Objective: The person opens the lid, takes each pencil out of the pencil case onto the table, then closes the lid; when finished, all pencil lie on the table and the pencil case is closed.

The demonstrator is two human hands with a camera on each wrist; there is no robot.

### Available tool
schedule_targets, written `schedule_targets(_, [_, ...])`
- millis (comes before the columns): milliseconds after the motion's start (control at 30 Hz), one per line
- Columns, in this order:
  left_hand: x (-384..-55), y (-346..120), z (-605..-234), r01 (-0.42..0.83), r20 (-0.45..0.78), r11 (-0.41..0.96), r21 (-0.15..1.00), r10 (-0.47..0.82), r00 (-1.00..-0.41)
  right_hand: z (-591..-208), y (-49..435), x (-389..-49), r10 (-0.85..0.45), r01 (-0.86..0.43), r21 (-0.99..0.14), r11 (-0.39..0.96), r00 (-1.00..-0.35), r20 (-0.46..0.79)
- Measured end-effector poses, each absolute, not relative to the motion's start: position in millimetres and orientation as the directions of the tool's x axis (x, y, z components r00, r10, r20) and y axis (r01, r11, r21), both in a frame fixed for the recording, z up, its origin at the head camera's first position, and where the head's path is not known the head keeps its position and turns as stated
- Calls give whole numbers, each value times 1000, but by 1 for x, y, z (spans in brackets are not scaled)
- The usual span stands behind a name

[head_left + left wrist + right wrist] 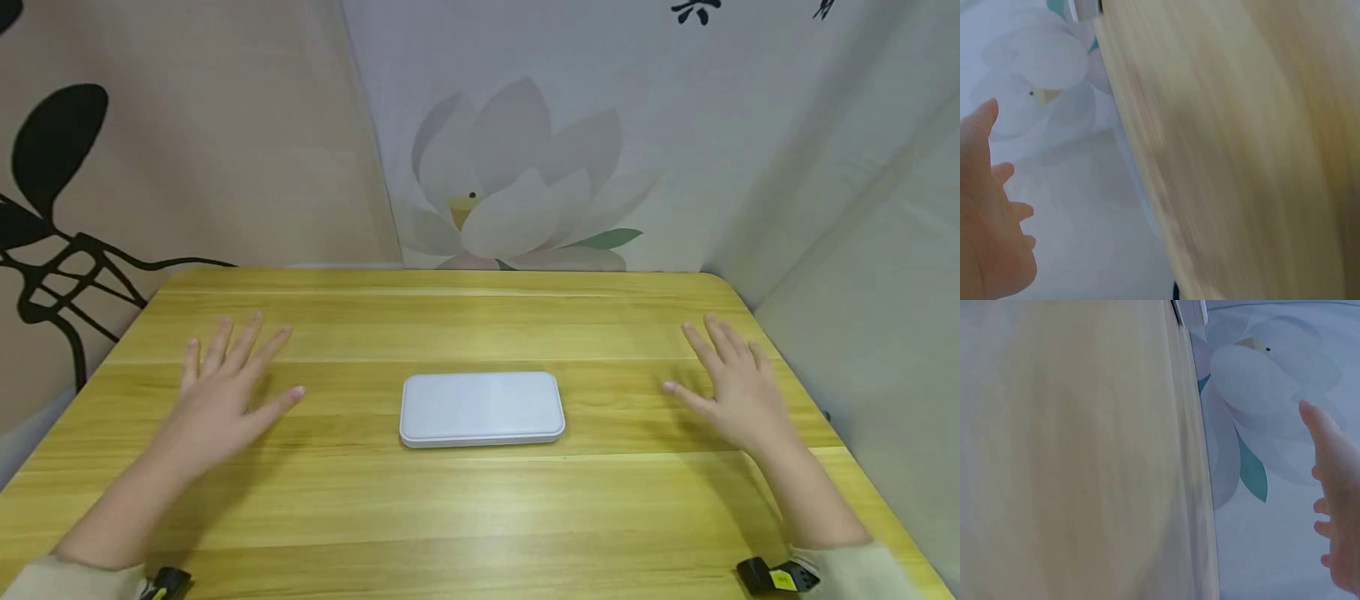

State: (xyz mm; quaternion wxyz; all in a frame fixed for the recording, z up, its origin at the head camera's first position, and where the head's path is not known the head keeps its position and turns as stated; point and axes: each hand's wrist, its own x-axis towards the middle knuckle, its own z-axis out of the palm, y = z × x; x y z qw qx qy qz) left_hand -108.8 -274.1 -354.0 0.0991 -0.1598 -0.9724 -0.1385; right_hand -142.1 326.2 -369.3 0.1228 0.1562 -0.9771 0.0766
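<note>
A white, flat rectangular case with rounded corners lies on the wooden table, near its middle. To its left, my left hand is held over the table with fingers spread, holding nothing. My right hand is likewise spread over the table on the case's right side and holds nothing. Both hands stand well apart from the case. In the left wrist view the left hand shows its thumb raised at the left edge. The right wrist view has the right hand at the right edge.
Behind the table hangs a pale cloth backdrop printed with a lotus flower. More cloth borders the right side, and a cloth with dark plant shapes covers the left. Black devices sit at both wrists.
</note>
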Motion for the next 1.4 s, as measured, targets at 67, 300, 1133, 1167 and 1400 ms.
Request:
schedule_targets(67, [-108, -266, -355, 361, 260, 898, 251, 297, -919, -371, 322, -139, -292, -339, -135, 931, -914, 280])
schedule_targets(300, [-104, -238, -355, 410, 313, 866, 288, 319, -895, -376, 303, -133, -304, -403, -285, 870, -892, 334])
schedule_targets(1133, [-110, -169, -374, 494, 291, 745, 448, 401, -869, -392, 244, -121, -346, -455, -558, 694, -891, 295])
schedule_targets(1167, [-111, -168, -376, 485, 274, 739, 468, 400, -875, -392, 242, -120, -353, -460, -554, 694, -888, 295])
schedule_targets(1400, [-116, -165, -391, 415, 177, 690, 593, 391, -903, -393, 224, -116, -404, -515, -531, 673, -857, 318])
